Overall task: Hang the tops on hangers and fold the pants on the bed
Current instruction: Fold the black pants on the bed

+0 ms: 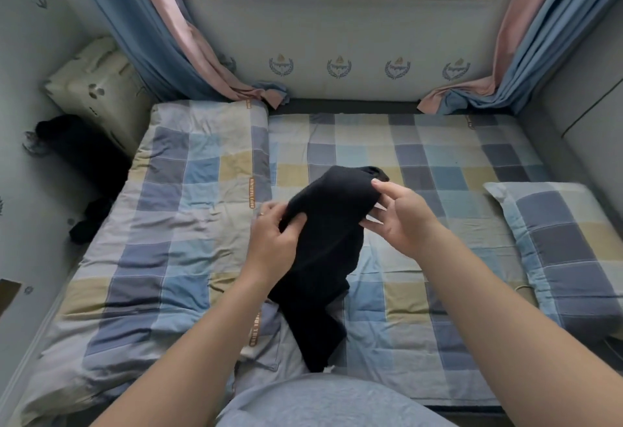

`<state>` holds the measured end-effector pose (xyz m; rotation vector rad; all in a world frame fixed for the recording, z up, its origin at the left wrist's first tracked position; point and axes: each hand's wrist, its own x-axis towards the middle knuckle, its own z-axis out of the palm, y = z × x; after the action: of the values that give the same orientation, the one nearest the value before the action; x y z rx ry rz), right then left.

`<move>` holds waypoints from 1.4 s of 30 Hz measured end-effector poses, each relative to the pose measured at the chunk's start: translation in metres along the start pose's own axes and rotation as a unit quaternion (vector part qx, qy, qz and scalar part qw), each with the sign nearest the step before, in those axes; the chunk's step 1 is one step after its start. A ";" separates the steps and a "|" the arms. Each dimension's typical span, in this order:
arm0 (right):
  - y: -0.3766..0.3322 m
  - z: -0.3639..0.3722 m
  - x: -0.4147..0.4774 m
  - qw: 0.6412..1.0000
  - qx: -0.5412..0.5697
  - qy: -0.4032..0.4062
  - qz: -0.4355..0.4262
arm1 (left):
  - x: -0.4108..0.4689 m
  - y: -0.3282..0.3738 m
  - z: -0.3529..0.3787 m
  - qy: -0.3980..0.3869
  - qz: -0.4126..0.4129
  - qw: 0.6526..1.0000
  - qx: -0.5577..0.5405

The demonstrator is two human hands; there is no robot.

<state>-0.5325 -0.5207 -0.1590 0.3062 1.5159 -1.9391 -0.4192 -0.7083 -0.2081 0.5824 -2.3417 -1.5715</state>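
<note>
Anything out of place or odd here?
Yes. A pile of black clothing lies slumped between the checked bed and the left wall. The black garment gripped by the left hand and right hand is bunched, not folded.

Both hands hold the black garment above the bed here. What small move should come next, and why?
Probably draw the left hand and right hand apart along the edge of the black garment to open it out. It hangs bunched and twisted between them, so whether it is a top or pants cannot be told yet.
</note>
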 end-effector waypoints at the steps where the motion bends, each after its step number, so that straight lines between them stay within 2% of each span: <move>1: 0.002 -0.003 0.000 0.999 -0.030 0.000 -0.018 | 0.003 0.011 -0.004 0.015 0.023 0.999 -0.018; 3: 0.007 -0.005 -0.004 0.992 -0.102 -0.028 -0.066 | 0.010 0.035 -0.014 -0.011 0.010 0.993 -0.118; 5: 0.015 -0.002 -0.011 0.968 -0.202 -0.097 -0.109 | 0.014 0.057 -0.022 -0.059 -0.019 0.975 -0.213; 7: 0.024 0.006 -0.016 0.934 -0.280 -0.177 -0.136 | 0.016 0.073 -0.027 -0.070 0.009 0.975 -0.209; 9: 0.031 0.017 -0.019 0.918 -0.296 -0.218 -0.151 | 0.016 0.085 -0.027 -0.078 0.048 0.976 -0.196; 12: 0.032 0.034 -0.019 0.926 -0.272 -0.166 -0.203 | 0.016 0.093 -0.026 -0.117 0.068 0.970 -0.202; 15: 0.020 0.038 -0.016 0.930 -0.248 -0.107 -0.248 | 0.018 0.087 -0.026 -0.126 0.050 0.971 -0.198; 18: 0.004 0.037 -0.017 0.945 -0.195 -0.098 -0.243 | 0.018 0.072 -0.025 -0.120 0.004 0.968 -0.220; 21: -0.015 0.038 -0.019 0.961 -0.126 -0.083 -0.233 | 0.012 0.051 -0.019 -0.183 -0.064 0.954 -0.229; 24: -0.034 0.043 -0.020 0.967 -0.092 -0.058 -0.228 | 0.007 0.042 -0.007 -0.259 -0.062 0.955 -0.131; 27: -0.051 0.048 -0.020 0.975 -0.051 -0.038 -0.212 | 0.006 0.028 0.006 -0.289 -0.060 0.954 -0.051; 29: -0.060 0.047 -0.015 0.980 -0.031 -0.006 -0.199 | 0.005 0.015 0.012 -0.278 -0.080 0.957 -0.028; 33: -0.057 0.040 -0.003 0.991 0.007 0.036 -0.127 | 0.003 0.000 0.014 -0.196 -0.087 0.975 -0.055; 35: -0.050 0.033 0.001 0.997 0.043 -0.014 -0.069 | 0.001 -0.001 0.013 -0.162 -0.089 0.978 -0.101; 36: -0.045 0.028 0.002 0.995 0.061 -0.064 -0.046 | 0.000 0.001 0.012 -0.148 -0.091 0.977 -0.124; 38: -0.034 0.016 0.003 0.989 0.059 -0.128 -0.041 | -0.002 0.007 0.009 -0.127 -0.091 0.975 -0.159; 40: -0.019 0.004 0.003 0.990 0.032 -0.129 -0.051 | 0.000 0.015 0.005 -0.106 -0.088 0.974 -0.178; 42: 0.000 -0.002 0.002 0.988 -0.043 -0.135 -0.058 | 0.003 0.027 0.000 -0.088 -0.080 0.974 -0.192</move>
<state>-0.5343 -0.5192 -0.1608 -0.0813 1.4591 -1.9078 -0.4267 -0.7007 -0.1831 0.5701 -2.0587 -2.1598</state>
